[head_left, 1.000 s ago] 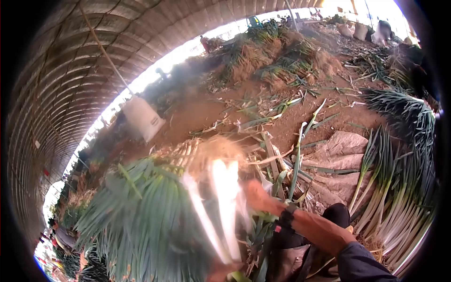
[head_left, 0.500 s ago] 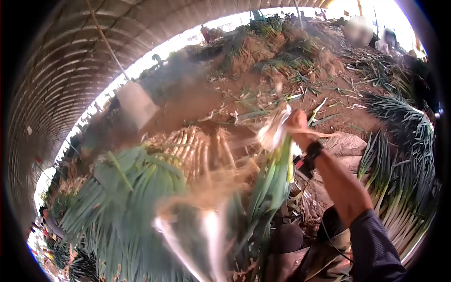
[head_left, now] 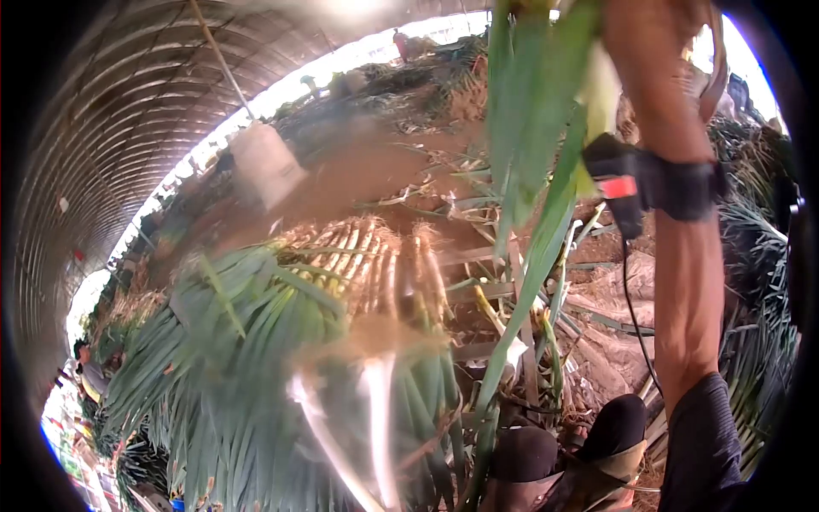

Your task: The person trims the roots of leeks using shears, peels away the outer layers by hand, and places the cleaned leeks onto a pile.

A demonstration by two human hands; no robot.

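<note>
R arm: upright on the R side, forearm (head_left: pixel 689 299) near vert., sleeve (head_left: pixel 704 435) bunched below the elbow; skin smooth w/ tendon ridges showing.
Wrist: black strap (head_left: pixel 682 183) w/ boxy module (head_left: pixel 616 183), red patch on it; thin dark cable (head_left: pixel 633 299) drops from module, curving down beside forearm.
R hand (head_left: pixel 653 24): high up, cut by top edge, blurred; fingers unclear, so can't tell if clenched or released. Leaves hang just L of it, poss. in its grasp.
Leaf bunch (head_left: pixel 533 111): next to R hand, on its L; flat, long, strap-like green blades, motion-blurred, one long blade trailing well down-L.
L hand: out of view, state can't be told.
Pale stalks (head_left: pixel 381 427): well below & L of R hand; two glossy white shafts, slim, w/ fuzzy tan roots (head_left: pixel 371 341) at upper ends, blurred, in front of the pile.
Leek pile (head_left: pixel 256 367): far down-L of R hand; layered blue-green blades fanned out, ribbed row of whitish stems w/ hairy roots at its upper edge.
Sacking (head_left: pixel 610 320): below R hand, L of forearm; crumpled, pinkish-brown, woven look.
Knees (head_left: pixel 525 452): far below R hand, dark, rounded.
White sack (head_left: pixel 266 166): well L of R hand, on brown soil (head_left: pixel 354 179); smooth, blocky.
Roof (head_left: pixel 111 154): far L, curved, ribbed.
</note>
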